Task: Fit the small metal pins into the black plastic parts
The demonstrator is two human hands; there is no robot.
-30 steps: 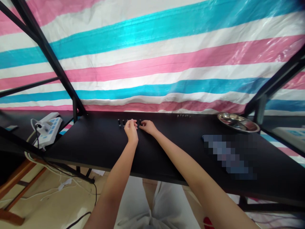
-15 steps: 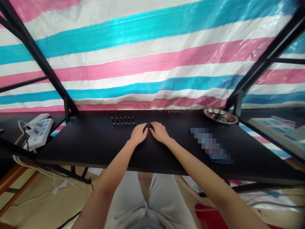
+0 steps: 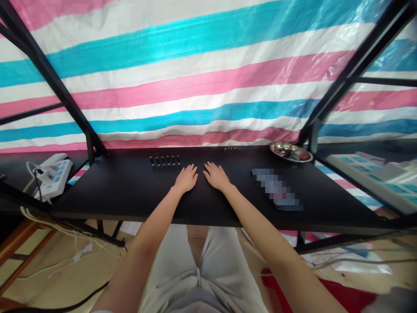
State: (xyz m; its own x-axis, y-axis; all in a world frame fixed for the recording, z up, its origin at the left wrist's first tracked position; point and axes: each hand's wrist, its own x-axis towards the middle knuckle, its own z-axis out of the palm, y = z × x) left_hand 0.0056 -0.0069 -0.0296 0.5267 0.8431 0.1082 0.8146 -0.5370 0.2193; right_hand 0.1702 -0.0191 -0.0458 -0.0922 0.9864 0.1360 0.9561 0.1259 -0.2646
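Observation:
My left hand (image 3: 185, 178) lies flat, palm down, on the black table (image 3: 130, 191), fingers slightly spread and holding nothing. My right hand (image 3: 215, 176) rests the same way just to its right, a small gap between the two. Behind my left hand, near the table's back edge, stands a short row of several small black upright cylinders (image 3: 165, 161), untouched. A second row of tiny dark pieces (image 3: 232, 149) sits further right at the back edge.
A shallow steel dish (image 3: 289, 152) stands at the back right. A blurred flat object (image 3: 276, 194) lies right of my right hand. A white power strip (image 3: 52, 174) with cables is at the left. Black frame bars rise on both sides before a striped tarp.
Both hands have drawn back from the row of black cylinders toward me and now lie flat and empty on the table. The view has shifted, so everything sits further left.

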